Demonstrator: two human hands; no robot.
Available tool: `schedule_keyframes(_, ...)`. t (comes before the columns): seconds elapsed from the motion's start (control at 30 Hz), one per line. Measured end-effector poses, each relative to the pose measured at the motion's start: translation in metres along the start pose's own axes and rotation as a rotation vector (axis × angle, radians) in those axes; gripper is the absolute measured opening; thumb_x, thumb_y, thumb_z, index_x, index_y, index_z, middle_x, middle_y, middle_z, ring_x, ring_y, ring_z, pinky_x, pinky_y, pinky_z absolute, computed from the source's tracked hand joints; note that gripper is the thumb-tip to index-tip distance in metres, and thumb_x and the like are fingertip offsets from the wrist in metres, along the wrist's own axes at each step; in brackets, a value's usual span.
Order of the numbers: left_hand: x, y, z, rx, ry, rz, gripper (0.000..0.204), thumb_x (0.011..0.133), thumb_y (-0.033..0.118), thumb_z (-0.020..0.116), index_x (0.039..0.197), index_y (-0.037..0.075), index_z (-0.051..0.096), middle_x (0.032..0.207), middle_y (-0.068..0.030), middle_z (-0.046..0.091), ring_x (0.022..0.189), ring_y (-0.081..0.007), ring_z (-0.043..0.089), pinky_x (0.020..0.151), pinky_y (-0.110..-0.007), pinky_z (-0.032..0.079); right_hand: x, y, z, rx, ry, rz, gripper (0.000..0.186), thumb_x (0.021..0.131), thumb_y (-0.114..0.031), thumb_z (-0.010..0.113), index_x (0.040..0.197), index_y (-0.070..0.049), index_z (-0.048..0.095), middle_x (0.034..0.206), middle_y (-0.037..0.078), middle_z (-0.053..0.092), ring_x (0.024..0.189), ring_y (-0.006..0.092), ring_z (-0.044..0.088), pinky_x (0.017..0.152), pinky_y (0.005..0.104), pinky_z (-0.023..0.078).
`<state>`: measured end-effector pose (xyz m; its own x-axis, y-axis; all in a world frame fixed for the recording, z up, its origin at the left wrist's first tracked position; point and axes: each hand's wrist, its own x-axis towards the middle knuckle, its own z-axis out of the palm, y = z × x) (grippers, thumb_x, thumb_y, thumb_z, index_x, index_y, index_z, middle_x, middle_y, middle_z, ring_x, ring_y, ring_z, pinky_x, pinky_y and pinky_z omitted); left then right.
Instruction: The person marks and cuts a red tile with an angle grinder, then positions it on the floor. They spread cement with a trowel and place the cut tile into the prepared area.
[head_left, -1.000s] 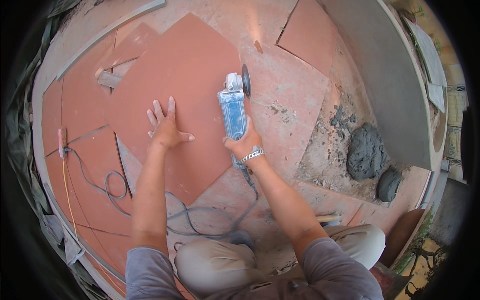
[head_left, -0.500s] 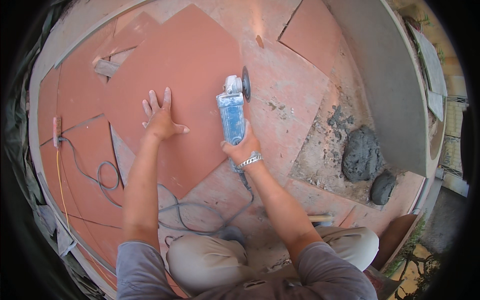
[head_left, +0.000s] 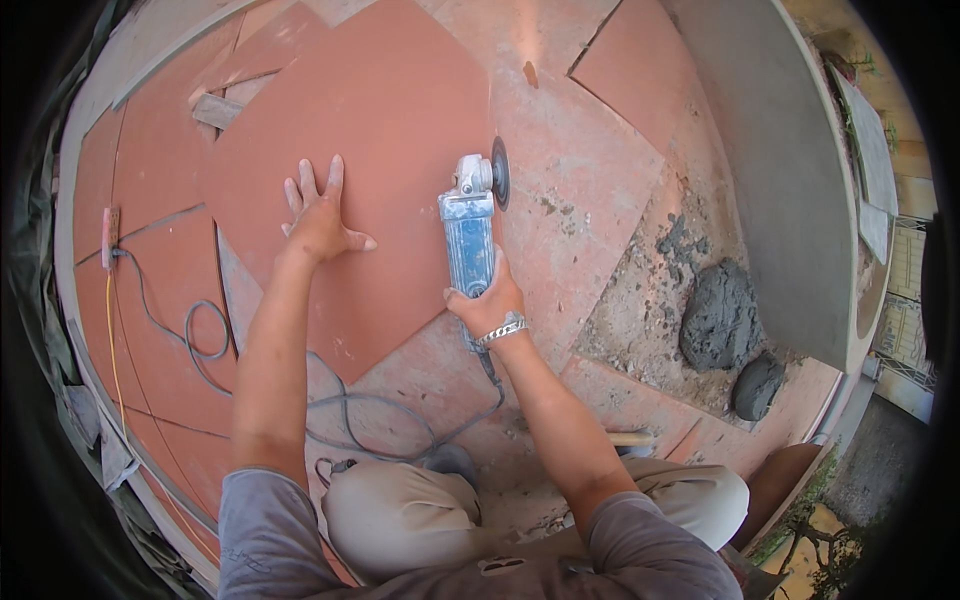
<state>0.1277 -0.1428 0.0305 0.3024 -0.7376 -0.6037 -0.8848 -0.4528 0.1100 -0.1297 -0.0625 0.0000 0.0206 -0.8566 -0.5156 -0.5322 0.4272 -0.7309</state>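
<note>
My right hand is wrapped round the body of a blue angle grinder, with a bracelet at the wrist. The grinder's dark disc stands on edge at the right side of a large reddish tile; whether it touches the tile I cannot tell. Spread fingers of my left hand rest on the same tile, left of the grinder. This tile lies loose and turned over other tiles. From the grinder's rear a grey cord runs back past my knees.
A power strip lies at the left with the cord plugged in. Dark wet mortar lumps sit on bare rubble at the right, beside a grey curved wall. A wooden handle is by my right knee. A small block lies at the far left.
The view has shifted slightly. The grinder still sits along the tile's right edge in my right hand, and my left hand stays spread on the tile.
</note>
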Motion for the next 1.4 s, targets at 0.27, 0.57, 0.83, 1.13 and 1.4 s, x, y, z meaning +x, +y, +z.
schedule_keyframes(0.27, 0.004, -0.002, 0.003, -0.01, 0.003, 0.006, 0.143, 0.059, 0.028, 0.098, 0.166, 0.033, 0.004, 0.171, -0.0166, -0.013, 0.157, -0.046, -0.006, 0.11, -0.078, 0.03, -0.009, 0.001, -0.002, 0.025, -0.002, 0.022, 0.099, 0.069, -0.03, 0.082, 0.151, 0.003, 0.035, 0.129, 0.026, 0.065, 0.115, 0.0354, 0.068, 0.097, 0.0416, 0.054)
schedule_keyframes(0.57, 0.004, -0.002, 0.005, 0.007, 0.01, 0.012, 0.142, 0.06, 0.029, 0.098, 0.166, 0.032, 0.004, 0.171, -0.0163, -0.014, 0.157, -0.0458, -0.007, 0.109, -0.079, 0.031, -0.02, 0.012, -0.007, 0.005, -0.032, -0.002, 0.1, 0.069, -0.03, 0.081, 0.151, 0.002, 0.035, 0.127, 0.027, 0.065, 0.115, 0.0381, 0.067, 0.097, 0.0432, 0.053)
schedule_keyframes(0.83, 0.009, 0.0, 0.006, 0.011, 0.015, 0.017, 0.143, 0.059, 0.028, 0.099, 0.166, 0.032, 0.004, 0.171, -0.0167, -0.013, 0.157, -0.046, -0.006, 0.109, -0.079, 0.031, -0.027, 0.015, -0.013, 0.002, -0.065, 0.049, 0.096, 0.07, -0.03, 0.081, 0.15, -0.001, 0.037, 0.125, 0.026, 0.066, 0.113, 0.0393, 0.068, 0.096, 0.0447, 0.054)
schedule_keyframes(1.13, 0.011, -0.005, 0.012, -0.002, 0.047, 0.041, 0.144, 0.057, 0.028, 0.099, 0.166, 0.032, 0.005, 0.171, -0.0179, -0.012, 0.156, -0.0464, -0.006, 0.109, -0.079, 0.031, -0.037, 0.026, -0.015, 0.015, -0.072, 0.018, 0.093, 0.072, -0.028, 0.08, 0.15, -0.004, 0.036, 0.123, 0.028, 0.067, 0.112, 0.0419, 0.068, 0.095, 0.0466, 0.054)
schedule_keyframes(1.4, 0.014, -0.008, 0.015, 0.007, 0.06, 0.053, 0.144, 0.056, 0.029, 0.1, 0.165, 0.032, 0.006, 0.171, -0.019, -0.011, 0.156, -0.0469, -0.005, 0.109, -0.079, 0.032, -0.043, 0.04, -0.013, 0.017, -0.06, 0.003, 0.094, 0.07, -0.029, 0.08, 0.149, -0.002, 0.036, 0.12, 0.028, 0.067, 0.109, 0.0426, 0.069, 0.093, 0.0469, 0.055)
